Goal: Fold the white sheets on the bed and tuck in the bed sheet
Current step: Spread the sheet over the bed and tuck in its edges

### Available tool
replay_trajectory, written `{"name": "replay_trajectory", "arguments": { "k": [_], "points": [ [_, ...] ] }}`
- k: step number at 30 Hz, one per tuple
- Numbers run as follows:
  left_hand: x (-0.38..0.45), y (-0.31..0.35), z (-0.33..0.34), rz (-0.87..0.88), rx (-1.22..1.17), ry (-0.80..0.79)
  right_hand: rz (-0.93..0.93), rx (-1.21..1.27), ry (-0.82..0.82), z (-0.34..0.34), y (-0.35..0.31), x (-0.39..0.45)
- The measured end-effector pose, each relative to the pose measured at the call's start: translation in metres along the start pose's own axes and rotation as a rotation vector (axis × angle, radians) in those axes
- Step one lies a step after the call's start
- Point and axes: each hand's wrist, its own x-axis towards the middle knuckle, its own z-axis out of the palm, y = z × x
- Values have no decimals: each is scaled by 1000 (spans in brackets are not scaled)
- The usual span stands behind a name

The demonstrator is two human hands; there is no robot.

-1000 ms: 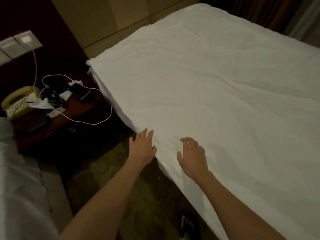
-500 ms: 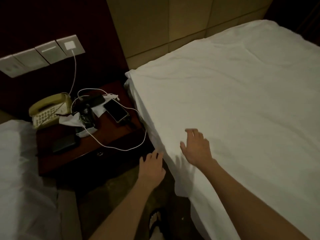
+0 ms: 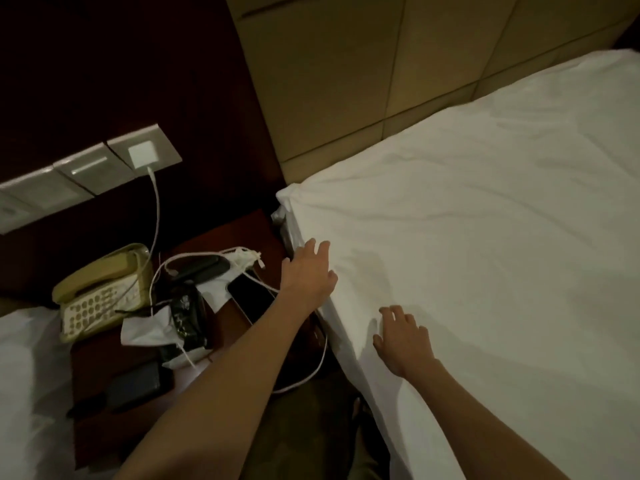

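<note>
The white bed sheet (image 3: 485,254) lay spread flat over the bed, lightly creased, its near edge hanging down the mattress side and its corner bunched by the headboard.

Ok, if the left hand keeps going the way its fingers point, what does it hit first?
Probably the bunched corner of the white sheet at the head of the bed; the left hand points up along the mattress edge towards it. Beyond that is the padded wall. Depth is hard to judge.

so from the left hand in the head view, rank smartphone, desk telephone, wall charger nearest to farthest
1. smartphone, just left of the left hand, on the nightstand
2. desk telephone, farther left, at the nightstand's far side
3. wall charger, up on the wall panel
</note>
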Motion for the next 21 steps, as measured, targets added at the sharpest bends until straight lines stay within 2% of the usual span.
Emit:
{"name": "replay_trajectory", "arguments": {
  "k": [2, 7, 13, 15, 18, 21],
  "points": [
    [35, -16, 0, -90, -118, -46, -24, 27, 56, -29, -6, 43],
    [113, -57, 2, -420, -595, -91, -91, 83, 129, -81, -31, 133],
    [193, -95, 3, -616, -1166, -15, -137, 121, 149, -86, -73, 209],
    [211, -101, 6, -738, -1362, -70, -125, 141, 139, -79, -83, 224],
    [227, -103, 15, -771, -1522, 10, -94, 123, 68, -67, -90, 235],
    [237, -105, 9, -731, -1599, 128, -68, 153, 100, -67, -96, 241]
  ]
}}
